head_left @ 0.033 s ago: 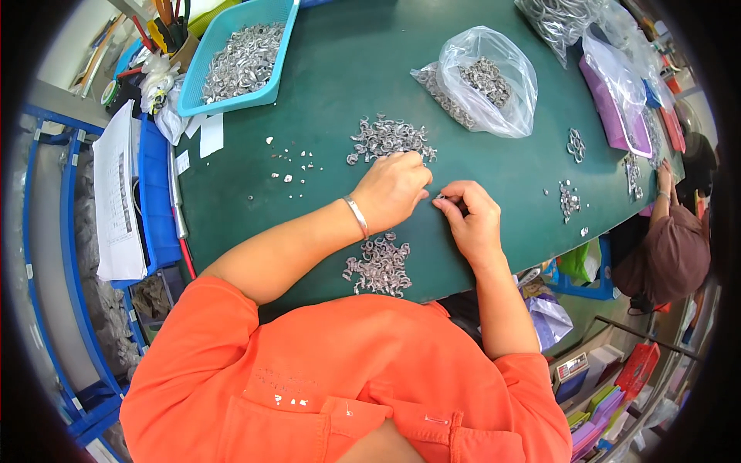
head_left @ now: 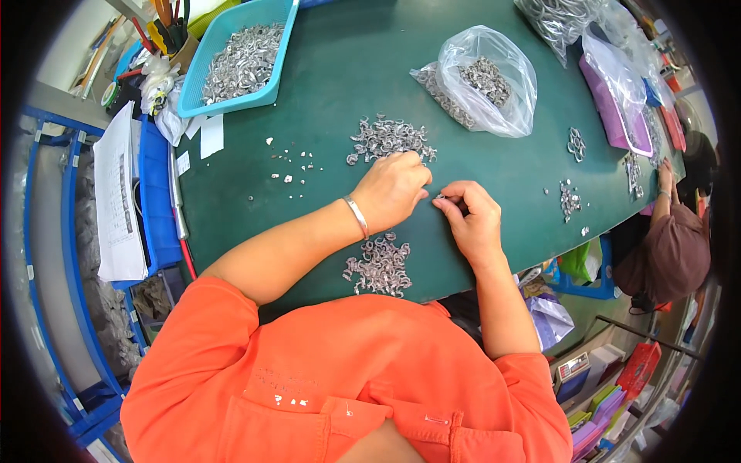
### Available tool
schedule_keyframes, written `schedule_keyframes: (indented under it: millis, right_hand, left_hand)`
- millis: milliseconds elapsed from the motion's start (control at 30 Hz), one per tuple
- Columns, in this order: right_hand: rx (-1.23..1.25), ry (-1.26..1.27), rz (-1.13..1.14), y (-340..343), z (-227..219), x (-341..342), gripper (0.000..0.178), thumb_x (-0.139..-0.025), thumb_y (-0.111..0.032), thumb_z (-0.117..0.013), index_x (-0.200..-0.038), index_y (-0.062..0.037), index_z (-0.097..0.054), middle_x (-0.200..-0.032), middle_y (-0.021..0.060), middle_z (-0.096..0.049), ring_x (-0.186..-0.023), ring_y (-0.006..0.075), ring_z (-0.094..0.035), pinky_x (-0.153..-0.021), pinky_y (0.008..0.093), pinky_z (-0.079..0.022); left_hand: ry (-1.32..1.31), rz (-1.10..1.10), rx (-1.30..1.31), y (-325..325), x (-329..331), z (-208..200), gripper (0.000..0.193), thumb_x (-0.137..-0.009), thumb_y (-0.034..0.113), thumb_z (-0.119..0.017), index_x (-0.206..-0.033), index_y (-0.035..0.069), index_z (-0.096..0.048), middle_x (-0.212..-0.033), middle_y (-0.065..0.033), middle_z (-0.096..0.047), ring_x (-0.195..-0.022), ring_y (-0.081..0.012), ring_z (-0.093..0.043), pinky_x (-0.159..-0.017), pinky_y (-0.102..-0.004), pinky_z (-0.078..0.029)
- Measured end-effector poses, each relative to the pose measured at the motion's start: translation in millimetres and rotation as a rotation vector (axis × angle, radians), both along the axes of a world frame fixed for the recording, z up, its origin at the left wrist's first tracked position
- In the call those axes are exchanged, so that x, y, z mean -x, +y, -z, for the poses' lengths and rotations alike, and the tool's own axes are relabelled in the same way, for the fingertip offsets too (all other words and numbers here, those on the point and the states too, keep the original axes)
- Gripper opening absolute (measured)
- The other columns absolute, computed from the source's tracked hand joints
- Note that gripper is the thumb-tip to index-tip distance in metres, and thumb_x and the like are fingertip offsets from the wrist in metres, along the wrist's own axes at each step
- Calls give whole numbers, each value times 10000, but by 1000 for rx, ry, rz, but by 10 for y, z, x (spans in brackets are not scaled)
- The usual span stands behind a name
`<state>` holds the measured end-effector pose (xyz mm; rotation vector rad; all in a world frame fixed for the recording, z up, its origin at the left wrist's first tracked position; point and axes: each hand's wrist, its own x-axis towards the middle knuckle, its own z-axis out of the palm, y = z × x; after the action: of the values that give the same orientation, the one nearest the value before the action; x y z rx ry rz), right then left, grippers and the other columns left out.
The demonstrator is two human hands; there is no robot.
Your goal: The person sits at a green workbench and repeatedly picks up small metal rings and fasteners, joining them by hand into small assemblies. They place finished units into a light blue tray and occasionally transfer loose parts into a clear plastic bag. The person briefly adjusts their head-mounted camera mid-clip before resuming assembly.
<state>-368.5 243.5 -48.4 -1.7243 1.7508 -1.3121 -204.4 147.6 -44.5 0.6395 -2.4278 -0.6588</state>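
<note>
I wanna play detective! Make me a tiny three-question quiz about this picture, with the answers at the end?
1. True or false: the bracelet is on the left arm.

2. Which colour is the basket at the far left of the table?
A) red
B) light blue
C) yellow

3. Fill the gap: the ___ hand's fingers pinch a small grey piece.

Key: 1. True. 2. B. 3. right hand.
</note>
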Motion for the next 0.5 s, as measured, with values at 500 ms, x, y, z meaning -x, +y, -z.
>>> schedule_keyframes:
  millis: [500]
  right_hand:
    - [150,-90,-473,23,-170,-26,209,-712,-80,-816,-849,-62,-660,-831,72,-666,-764,254,-635,-700,356,-496]
  left_hand:
    - [151,-239,-739,126,-570,-425,79,-860,-31,-656,-931,-17,-688,-883,-45,-680,-796,-102,-664,-719,-228,-535]
